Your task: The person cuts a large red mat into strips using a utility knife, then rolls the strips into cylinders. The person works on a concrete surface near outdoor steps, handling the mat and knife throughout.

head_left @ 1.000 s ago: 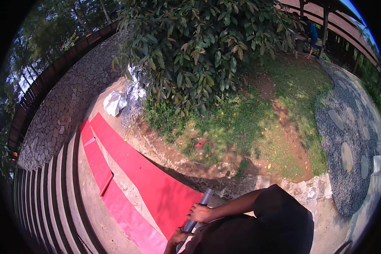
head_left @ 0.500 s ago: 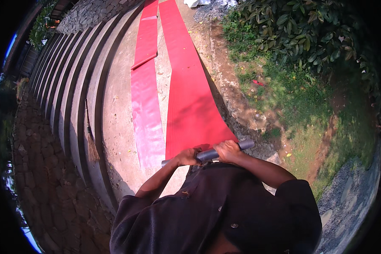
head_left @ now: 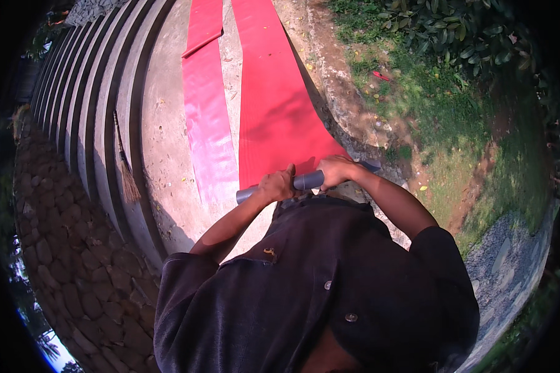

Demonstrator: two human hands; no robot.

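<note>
A grey pipe [head_left: 309,181] lies crosswise in front of my body, and both my hands are closed around it. My left hand [head_left: 277,184] grips it near its left end. Toward the other end, my right hand [head_left: 337,171] is wrapped over the top. From the pipe a wide red strip of sheeting [head_left: 274,118] stretches away along the ground; its near edge meets the pipe. Whether the sheet is wound on or fastened to the pipe, I cannot tell. Left of it lies a second, narrower strip [head_left: 211,124], shiny pink nearby and red beyond a raised fold [head_left: 202,45].
Curved concrete steps [head_left: 109,93] line the left, with a broom [head_left: 126,168] lying on them. Beyond is a stone-paved surface [head_left: 74,248]. Grass [head_left: 442,137], a small red object [head_left: 381,76] and leafy bushes [head_left: 460,31] are on the right, with gravel [head_left: 510,248] nearer.
The view has shifted, so the ground, strips and broom sit higher in the picture. My hands and the pipe also appear higher. Both hands keep their grip.
</note>
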